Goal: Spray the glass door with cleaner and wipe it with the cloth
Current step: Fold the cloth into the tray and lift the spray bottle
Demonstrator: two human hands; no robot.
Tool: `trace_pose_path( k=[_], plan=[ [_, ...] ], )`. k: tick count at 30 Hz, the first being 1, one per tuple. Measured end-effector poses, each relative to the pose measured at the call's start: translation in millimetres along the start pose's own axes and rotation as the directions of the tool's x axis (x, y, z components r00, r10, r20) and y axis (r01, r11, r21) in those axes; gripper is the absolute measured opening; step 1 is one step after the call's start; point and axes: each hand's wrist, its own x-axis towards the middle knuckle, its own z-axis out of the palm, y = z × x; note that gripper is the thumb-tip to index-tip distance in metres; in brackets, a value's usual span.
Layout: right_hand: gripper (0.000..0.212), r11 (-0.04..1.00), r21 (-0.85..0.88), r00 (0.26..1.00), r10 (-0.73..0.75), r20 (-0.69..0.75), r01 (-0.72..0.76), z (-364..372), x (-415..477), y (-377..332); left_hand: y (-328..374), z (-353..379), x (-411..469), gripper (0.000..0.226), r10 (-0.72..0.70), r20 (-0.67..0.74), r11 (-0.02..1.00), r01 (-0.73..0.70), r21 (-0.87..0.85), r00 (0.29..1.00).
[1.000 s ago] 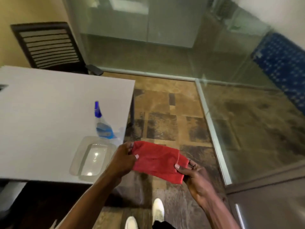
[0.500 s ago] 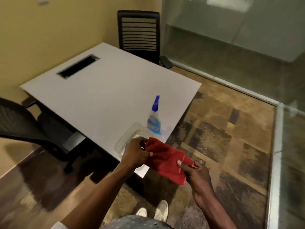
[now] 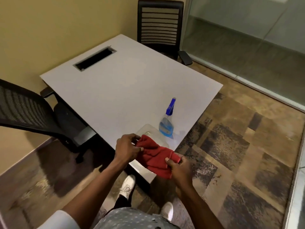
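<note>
A person stands at the near corner of a pale grey square tabletop (image 3: 125, 90), gripping a soft red cloth (image 3: 155, 156) with both hands. The left hand (image 3: 127, 148) pinches one end over the tabletop's near corner; the right hand (image 3: 179, 167) clamps the other end just off that corner, above the patterned brown carpet (image 3: 231, 154). The cloth bunches between them, which suggests it is being folded or gathered into a pad for wiping rather than carried.

One clear plastic spray bottle with a blue trigger and blue cleaner (image 3: 166, 124) stands upright near the tabletop's right-hand edge, close to the near corner and within easy reach, untouched. Just beside it lies one clear plastic tray (image 3: 145, 129), partly hidden behind the left hand and the cloth.

The frosted glass wall (image 3: 247, 38) runs along the far right of the room, well apart from the table; which panel is the door cannot be told. Spraying appears not yet begun.

Counted: one cloth, one bottle, one tray, one table, two black mesh-backed office chairs, one at the far edge (image 3: 160, 25) and one at the left edge (image 3: 23, 109).
</note>
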Motion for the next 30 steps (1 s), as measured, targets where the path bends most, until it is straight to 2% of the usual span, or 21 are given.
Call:
trace_pose_path(
  k=[7,11,15,19,22,25,30],
  plan=[
    [0.048,0.999,-0.029,0.988,0.014,-0.151,-0.019,68.8,21.6,3.8,-27.4,-18.4,66.9,0.041,0.011,0.103,0.995,-0.022,0.101,0.995],
    [0.038,0.984,-0.167,0.967,0.009,-0.257,-0.053,102.8,30.8,11.7,-42.4,-22.9,102.6,0.038,0.01,0.18,0.989,-0.037,0.146,0.984],
    [0.037,0.943,-0.317,0.937,-0.018,-0.348,-0.1,129.6,33.2,22.5,-52.9,-16.5,121.8,0.042,0.071,0.326,0.957,-0.157,0.243,0.943],
    [0.038,0.866,-0.472,0.912,-0.052,-0.407,-0.161,145.3,26.9,31.5,-61.7,-9.2,121.3,0.036,0.079,0.398,0.898,-0.239,0.37,0.914],
    [0.038,0.766,-0.622,0.903,-0.137,-0.406,-0.163,153.7,24.4,41.3,-66.6,-3.6,118.7,0.034,0.12,0.438,0.838,-0.327,0.437,0.891],
    [0.038,0.727,-0.671,0.902,-0.183,-0.391,-0.143,157.7,27.8,47.5,-69.3,1.9,118.2,0.034,0.127,0.444,0.797,-0.357,0.487,0.887],
    [0.046,0.62,-0.784,0.906,-0.319,-0.277,-0.022,168.2,34.3,61.2,-77.2,6.3,122.7,0.028,0.122,0.461,0.768,-0.378,0.518,0.879]
  ],
)
